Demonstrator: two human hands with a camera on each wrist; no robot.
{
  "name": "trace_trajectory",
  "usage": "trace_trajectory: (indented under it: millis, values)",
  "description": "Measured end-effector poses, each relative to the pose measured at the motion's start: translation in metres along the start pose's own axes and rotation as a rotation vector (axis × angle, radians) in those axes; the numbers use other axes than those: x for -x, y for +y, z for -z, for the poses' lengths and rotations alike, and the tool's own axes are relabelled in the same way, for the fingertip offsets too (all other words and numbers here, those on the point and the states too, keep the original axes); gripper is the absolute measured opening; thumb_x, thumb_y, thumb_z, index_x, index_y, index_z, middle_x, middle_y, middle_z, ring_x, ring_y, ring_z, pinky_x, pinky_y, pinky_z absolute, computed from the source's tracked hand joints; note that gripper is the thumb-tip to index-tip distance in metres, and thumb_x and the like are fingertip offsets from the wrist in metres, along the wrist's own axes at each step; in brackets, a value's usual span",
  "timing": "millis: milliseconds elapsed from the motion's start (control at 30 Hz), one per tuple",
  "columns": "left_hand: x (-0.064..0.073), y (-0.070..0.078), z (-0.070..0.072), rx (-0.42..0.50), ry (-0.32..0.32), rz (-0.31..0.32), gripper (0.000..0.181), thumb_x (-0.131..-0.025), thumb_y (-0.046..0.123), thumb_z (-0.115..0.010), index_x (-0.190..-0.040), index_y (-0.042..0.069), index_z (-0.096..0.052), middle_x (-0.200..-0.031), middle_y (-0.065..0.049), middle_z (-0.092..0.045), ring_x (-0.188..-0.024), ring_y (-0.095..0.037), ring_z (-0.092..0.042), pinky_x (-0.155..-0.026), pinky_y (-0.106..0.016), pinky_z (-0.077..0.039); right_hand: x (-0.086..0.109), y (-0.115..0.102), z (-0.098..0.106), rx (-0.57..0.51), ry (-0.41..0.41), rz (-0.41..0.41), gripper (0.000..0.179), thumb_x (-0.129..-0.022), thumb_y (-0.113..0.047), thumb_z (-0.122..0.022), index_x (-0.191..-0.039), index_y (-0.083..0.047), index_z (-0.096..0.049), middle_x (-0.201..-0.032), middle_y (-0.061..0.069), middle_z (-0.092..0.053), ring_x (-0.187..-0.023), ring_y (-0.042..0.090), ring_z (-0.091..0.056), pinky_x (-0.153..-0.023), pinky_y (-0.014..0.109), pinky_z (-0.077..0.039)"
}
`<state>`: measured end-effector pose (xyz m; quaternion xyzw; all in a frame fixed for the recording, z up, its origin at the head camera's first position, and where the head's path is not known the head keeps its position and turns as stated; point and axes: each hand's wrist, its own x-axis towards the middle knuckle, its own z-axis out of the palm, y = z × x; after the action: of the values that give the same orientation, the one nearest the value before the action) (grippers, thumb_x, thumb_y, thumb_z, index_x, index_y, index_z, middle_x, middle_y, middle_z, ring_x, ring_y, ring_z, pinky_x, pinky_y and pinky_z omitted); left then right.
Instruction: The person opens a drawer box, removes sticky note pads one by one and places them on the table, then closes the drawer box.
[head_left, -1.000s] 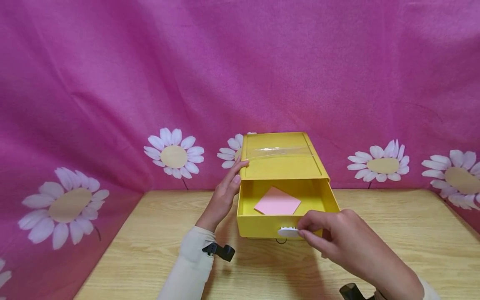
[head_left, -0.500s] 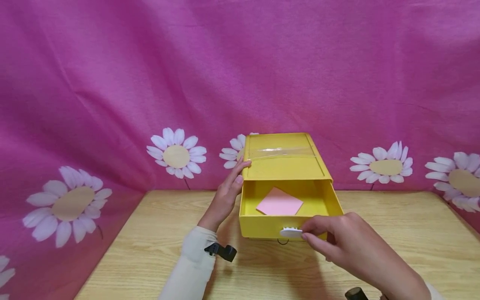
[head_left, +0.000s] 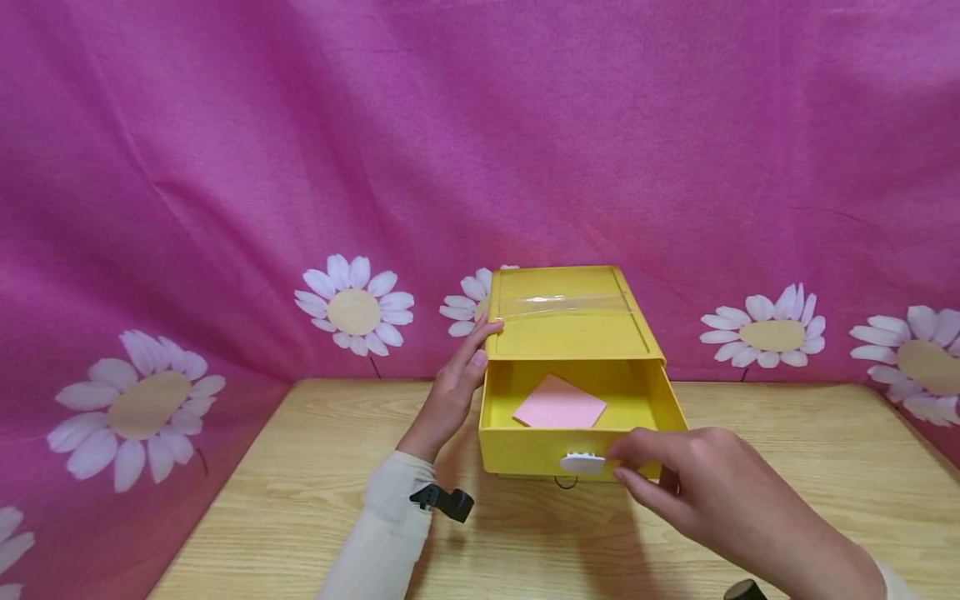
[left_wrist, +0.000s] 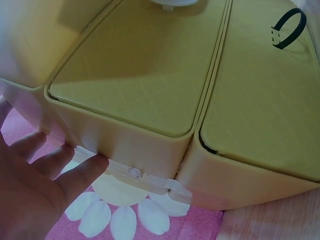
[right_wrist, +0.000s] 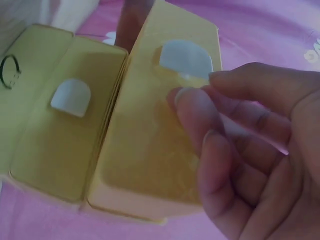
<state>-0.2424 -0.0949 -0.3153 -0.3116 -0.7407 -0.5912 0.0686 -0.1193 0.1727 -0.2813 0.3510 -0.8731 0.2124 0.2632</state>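
Drawn slightly to the right since the earlier frame, the person's right hand [head_left: 712, 492] has parted from the white, round-ended handle [head_left: 582, 463], which its thumb and forefinger pinched before. Those two fingertips now stand a little apart at the handle's right end; whether either brushes it, I cannot tell. Pulled out toward the near side as before, the yellow, box-shaped drawer [head_left: 521, 454] holds a flat pink piece of paper [head_left: 559, 403], left of its middle. On the far left, the left hand [head_left: 446, 400] stays with fingers spread against the side of the yellow, smooth-topped drawer unit [head_left: 573, 335].

From the head, the lower drawers are almost wholly hidden, with only part of a thin black loop [head_left: 566, 482] showing beneath. At the near right edge, a black wrist camera [head_left: 744, 591] is cut off. The right wrist view is soft, and the right palm covers part of the scene there.
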Motion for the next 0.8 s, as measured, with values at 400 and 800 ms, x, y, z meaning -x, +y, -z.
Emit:
trace_trajectory:
  millis: [400,800]
  values:
    - [0.0,0.0,0.001,-0.004,0.006,0.002,0.044,-0.104,0.019,-0.034,-0.147,0.009,-0.037,-0.16,-0.007,-0.016,-0.141,-0.025,-0.029,-0.104,-0.048,-0.04,-0.017,0.007,0.026,0.005,0.069,0.205,0.016,-0.094,-0.036,-0.062,-0.094,-0.022,-0.068,-0.079,-0.019,-0.061,-0.065,-0.006,-0.053,-0.054,0.009,-0.043]
    - [0.0,-0.003,0.0,-0.018,0.006,-0.01,0.044,-0.104,0.019,-0.034,-0.147,0.008,-0.038,-0.16,-0.012,-0.017,-0.141,-0.027,-0.029,-0.103,-0.049,-0.04,-0.04,0.006,0.029,0.097,-0.065,0.151,0.022,-0.08,-0.02,-0.077,-0.1,-0.024,-0.069,-0.093,-0.017,-0.059,-0.069,-0.003,-0.048,-0.06,0.013,-0.044]
